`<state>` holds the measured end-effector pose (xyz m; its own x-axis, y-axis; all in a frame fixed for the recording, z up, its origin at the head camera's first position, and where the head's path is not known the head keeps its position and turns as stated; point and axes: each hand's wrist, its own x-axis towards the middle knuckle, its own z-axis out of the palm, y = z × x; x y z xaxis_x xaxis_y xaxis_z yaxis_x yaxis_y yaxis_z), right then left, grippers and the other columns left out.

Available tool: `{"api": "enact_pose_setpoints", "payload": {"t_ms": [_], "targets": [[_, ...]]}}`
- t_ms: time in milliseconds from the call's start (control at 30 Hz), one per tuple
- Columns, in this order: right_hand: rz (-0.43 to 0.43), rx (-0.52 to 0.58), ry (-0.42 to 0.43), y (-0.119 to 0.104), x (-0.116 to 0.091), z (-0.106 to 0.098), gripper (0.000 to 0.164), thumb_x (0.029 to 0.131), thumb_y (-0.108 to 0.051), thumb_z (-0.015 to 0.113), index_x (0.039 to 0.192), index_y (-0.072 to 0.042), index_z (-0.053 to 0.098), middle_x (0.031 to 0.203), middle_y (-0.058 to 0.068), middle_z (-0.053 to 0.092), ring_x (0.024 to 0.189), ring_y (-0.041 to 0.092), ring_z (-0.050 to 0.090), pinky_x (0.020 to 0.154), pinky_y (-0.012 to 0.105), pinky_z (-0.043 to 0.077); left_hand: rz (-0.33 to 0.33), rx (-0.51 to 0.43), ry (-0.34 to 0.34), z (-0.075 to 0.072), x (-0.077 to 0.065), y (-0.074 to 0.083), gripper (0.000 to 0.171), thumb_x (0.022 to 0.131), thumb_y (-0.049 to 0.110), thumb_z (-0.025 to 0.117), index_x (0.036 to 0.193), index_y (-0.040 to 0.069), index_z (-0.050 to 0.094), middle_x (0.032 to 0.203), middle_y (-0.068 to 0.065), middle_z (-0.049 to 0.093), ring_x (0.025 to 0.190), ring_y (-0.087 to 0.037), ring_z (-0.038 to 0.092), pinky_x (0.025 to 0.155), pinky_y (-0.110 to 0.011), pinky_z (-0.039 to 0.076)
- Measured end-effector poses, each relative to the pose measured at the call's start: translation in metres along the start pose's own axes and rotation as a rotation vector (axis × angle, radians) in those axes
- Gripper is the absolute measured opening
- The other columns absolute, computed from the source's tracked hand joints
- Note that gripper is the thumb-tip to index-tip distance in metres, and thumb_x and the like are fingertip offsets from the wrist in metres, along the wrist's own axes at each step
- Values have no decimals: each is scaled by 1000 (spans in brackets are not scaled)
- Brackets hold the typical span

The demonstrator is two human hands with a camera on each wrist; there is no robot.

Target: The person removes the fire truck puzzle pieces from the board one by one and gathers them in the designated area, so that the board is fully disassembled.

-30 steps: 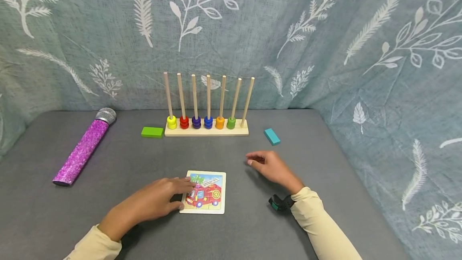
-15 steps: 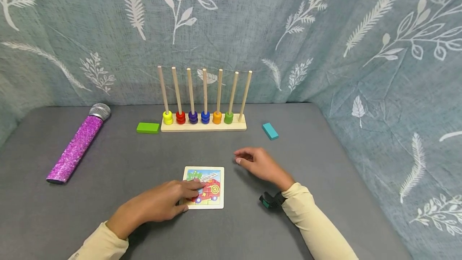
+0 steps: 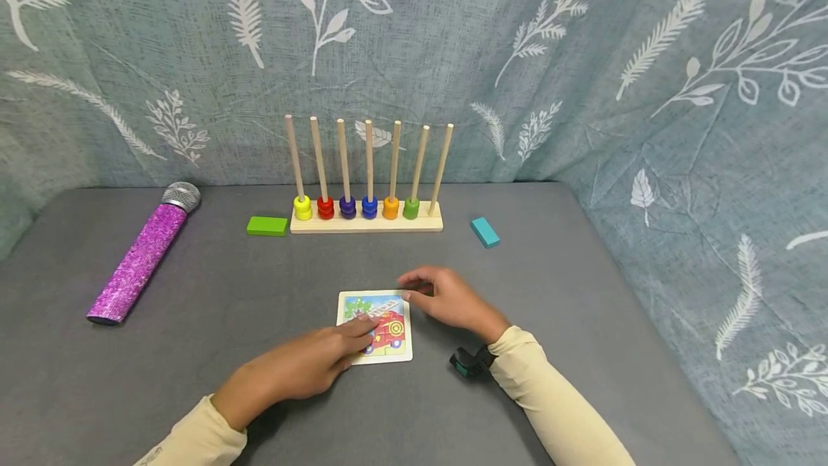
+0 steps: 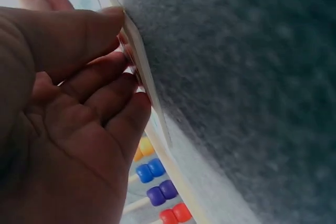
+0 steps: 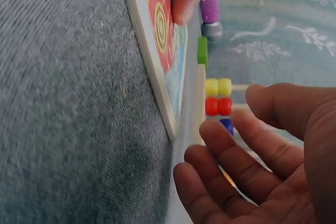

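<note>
A square wooden jigsaw puzzle (image 3: 392,331) with a red fire engine picture lies on the grey table in the head view. My left hand (image 3: 310,362) rests its fingers on the picture from the left side. In the left wrist view its thumb (image 4: 105,27) reaches the puzzle's edge while the other fingertips touch the face. Close by the puzzle's far right corner is my right hand (image 3: 446,298), fingers loosely bent. The right wrist view shows a gap between its fingers (image 5: 226,150) and the puzzle frame (image 5: 152,69), with nothing in the hand.
A wooden bead stacker (image 3: 366,225) with upright pegs and coloured beads stands at the back. Left of it lies a green block (image 3: 267,226), and to its right a teal block (image 3: 485,232). A purple glittery microphone (image 3: 144,257) lies far left. Patterned cloth (image 3: 414,34) hangs behind.
My left hand has moved onto the puzzle's picture, and the puzzle has slid right and slightly away. My right hand has come left to the puzzle's far right corner.
</note>
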<state>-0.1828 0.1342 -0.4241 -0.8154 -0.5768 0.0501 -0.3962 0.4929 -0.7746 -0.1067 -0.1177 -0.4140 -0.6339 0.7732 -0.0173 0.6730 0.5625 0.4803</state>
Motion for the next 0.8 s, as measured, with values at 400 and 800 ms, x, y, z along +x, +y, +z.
{"api": "enact_pose_setpoints", "payload": {"t_ms": [400,800], "targets": [[-174,-88,-177,-7,15,7,29,94,-4,56,120,-2,68,115,7,66,105,14,58,89,27,47,-11,-26,-91,-4,2,0,42,97,0,54,139,-3,51,150,-16,40,138,-33,35,105,-49,38],[-217,-214,-238,-15,32,18,31,92,-8,57,121,-5,68,109,4,64,85,9,54,75,19,45,-35,-101,-132,-1,0,-9,50,93,-7,54,141,-1,48,153,-14,34,141,-32,30,106,-50,36]]}}
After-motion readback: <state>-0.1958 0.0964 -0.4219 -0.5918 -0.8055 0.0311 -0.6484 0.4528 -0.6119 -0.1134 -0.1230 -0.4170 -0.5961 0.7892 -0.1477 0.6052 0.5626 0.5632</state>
